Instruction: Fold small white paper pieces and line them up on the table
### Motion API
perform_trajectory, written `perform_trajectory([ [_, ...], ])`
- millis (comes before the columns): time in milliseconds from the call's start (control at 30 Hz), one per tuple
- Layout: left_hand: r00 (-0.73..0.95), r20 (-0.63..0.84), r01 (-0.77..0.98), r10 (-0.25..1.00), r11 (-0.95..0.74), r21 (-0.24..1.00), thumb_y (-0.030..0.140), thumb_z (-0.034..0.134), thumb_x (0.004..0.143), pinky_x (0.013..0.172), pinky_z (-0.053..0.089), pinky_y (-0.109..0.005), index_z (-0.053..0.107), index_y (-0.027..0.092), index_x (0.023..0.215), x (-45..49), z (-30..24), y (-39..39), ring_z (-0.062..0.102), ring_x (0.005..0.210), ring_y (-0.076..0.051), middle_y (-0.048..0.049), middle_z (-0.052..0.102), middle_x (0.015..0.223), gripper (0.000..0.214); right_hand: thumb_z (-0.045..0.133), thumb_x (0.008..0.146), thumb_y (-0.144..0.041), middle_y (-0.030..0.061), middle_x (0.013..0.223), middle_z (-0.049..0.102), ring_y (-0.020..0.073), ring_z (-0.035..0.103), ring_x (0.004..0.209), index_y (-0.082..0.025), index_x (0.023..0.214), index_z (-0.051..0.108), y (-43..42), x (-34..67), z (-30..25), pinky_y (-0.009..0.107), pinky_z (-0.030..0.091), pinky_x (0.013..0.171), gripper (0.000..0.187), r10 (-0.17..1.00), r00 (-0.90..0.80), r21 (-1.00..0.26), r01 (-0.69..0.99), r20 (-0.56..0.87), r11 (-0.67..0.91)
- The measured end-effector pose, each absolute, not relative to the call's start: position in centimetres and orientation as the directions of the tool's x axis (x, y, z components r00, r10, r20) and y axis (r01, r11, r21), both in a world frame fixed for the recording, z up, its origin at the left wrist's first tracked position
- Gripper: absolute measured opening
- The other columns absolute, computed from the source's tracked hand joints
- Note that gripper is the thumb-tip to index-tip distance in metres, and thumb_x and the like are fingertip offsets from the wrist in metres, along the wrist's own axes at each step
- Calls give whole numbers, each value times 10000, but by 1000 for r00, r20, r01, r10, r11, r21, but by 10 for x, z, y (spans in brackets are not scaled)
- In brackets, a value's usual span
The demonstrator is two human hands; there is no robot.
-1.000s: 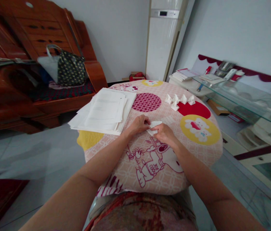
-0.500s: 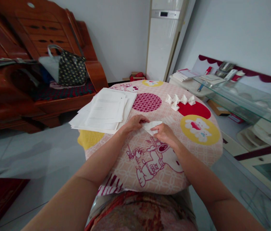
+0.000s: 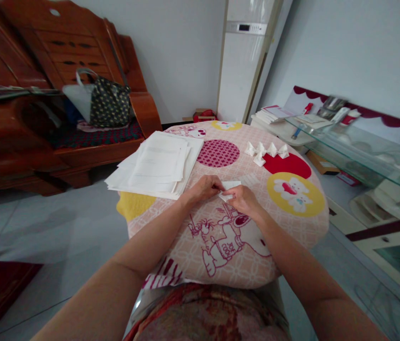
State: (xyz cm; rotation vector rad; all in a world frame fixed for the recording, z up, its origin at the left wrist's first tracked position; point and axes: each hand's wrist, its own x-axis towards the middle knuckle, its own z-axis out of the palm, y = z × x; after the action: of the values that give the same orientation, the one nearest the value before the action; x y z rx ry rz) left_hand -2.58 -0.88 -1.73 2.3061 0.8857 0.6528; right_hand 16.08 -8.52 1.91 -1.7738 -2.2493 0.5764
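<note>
A small folded piece of white paper (image 3: 232, 184) lies low over the cloth-covered table, partly hidden by my fingers. My left hand (image 3: 207, 188) is closed at its left edge, the fingertips pinching the paper. From the right, my right hand (image 3: 244, 200) grips the near side of it, thumb and forefinger pressed together. The fingertips of both hands almost meet. Beyond them, to the right, stands a cluster of several small pointed folded-paper shapes (image 3: 260, 149). To the left lies a loose stack of white paper sheets (image 3: 159, 161), faint print on the top one.
The round table wears a pink patterned tablecloth (image 3: 182, 246). At the right is a glass-shelved stand (image 3: 356, 142) holding papers, a metal container and a cup. A wooden bench (image 3: 146, 113) with a dark patterned bag (image 3: 110, 102) stands at the left. A tall white cabinet-like unit (image 3: 240, 71) is behind.
My left hand has moved right along the paper, closer to my right hand, and now covers more of it. The view has shifted slightly; the stack and the folded shapes are unmoved.
</note>
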Motion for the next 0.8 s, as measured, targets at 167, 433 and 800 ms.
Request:
perform_trajectory([
  [167,672,229,429,705,-622,656,78,656,726,730,491,-211,829,183,852,-26,-19,-5,662,761,-133,-25,758,807,239,580,810,-91,84,997,794,215,701,913,-233,1243,755,-83,165,14,281,468,810,489,880,-474,-332,829,8,450],
  [433,663,232,434,712,-618,656,78,638,733,717,502,-205,826,181,857,-27,-18,-6,670,764,-127,-23,762,829,247,582,822,-107,97,1003,794,228,709,921,-224,1166,792,-83,166,15,295,481,811,419,870,-492,-318,822,20,472],
  [800,668,254,445,700,-648,618,43,641,765,809,535,-239,818,190,907,-29,-24,-4,683,842,-135,-29,763,909,270,610,771,-75,45,733,762,176,663,680,-209,863,838,-84,184,26,271,455,679,280,897,-442,-428,811,2,400],
])
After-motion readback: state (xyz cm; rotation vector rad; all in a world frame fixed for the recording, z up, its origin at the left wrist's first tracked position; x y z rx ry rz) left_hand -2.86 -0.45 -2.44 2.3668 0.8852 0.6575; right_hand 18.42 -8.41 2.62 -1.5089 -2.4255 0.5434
